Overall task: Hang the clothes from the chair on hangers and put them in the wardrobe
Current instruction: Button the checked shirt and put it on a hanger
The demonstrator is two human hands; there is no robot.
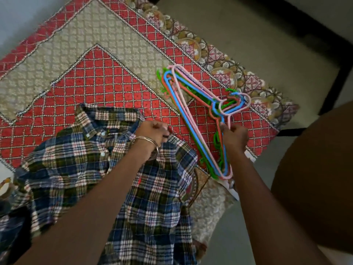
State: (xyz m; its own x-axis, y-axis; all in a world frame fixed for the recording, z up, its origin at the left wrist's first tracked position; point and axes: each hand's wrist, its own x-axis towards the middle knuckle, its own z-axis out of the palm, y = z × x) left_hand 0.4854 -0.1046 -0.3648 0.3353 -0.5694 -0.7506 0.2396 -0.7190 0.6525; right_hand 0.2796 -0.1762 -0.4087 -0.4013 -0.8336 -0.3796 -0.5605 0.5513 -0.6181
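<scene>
A blue, green and white plaid shirt (91, 169) lies spread flat on a red and beige patterned bedspread (107, 83), collar toward the upper left. My left hand (152, 131), with a metal bangle on the wrist, pinches the shirt's edge near the shoulder. To the right lies a stack of plastic hangers (198, 119) in pink, blue, orange and green, hooks pointing right. My right hand (234, 136) grips the pink hanger on top of the stack, near its neck.
A floral sheet (225, 66) shows along the bedspread's far edge. Beyond it is beige floor with a dark frame (336, 77). A brown rounded surface (315, 178) fills the right side. More dark cloth lies at the lower left corner.
</scene>
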